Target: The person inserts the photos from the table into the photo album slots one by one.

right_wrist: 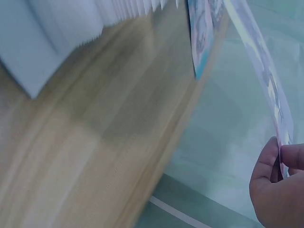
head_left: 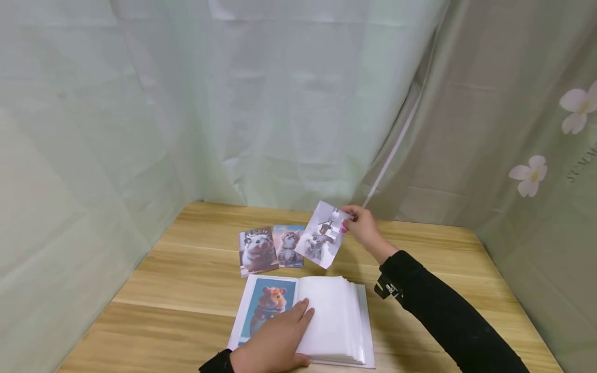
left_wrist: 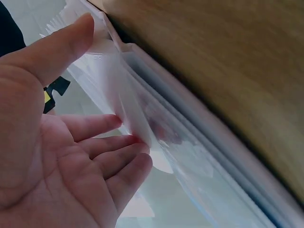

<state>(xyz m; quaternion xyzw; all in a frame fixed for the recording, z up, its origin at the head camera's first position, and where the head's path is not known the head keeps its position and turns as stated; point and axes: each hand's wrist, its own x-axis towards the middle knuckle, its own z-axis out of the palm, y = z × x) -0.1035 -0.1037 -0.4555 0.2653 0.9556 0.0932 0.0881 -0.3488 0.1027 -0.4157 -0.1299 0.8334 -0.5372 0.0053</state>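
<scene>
A photo album (head_left: 326, 316) lies spread on the wooden table, with a hamster picture (head_left: 272, 299) in its left page and white blank-looking sleeves on the right. My left hand (head_left: 277, 339) rests across the fold, its fairly straight fingers on the pages; up close in the left wrist view, the fingertips touch the clear plastic sleeves (left_wrist: 175, 156). Above the table, beyond the album, my right hand (head_left: 366, 230) pinches a glossy picture card (head_left: 317, 238) by its upper right edge. The right wrist view shows the card (right_wrist: 266, 71) nearly edge-on between thumb and fingers.
Behind the album lie a picture card of a crowned rodent (head_left: 258, 254) and one of a kitten (head_left: 288, 246), side by side. Pale curtains (head_left: 298, 103) hang along the table's back and sides. The wooden tabletop (head_left: 434, 280) extends right of the album.
</scene>
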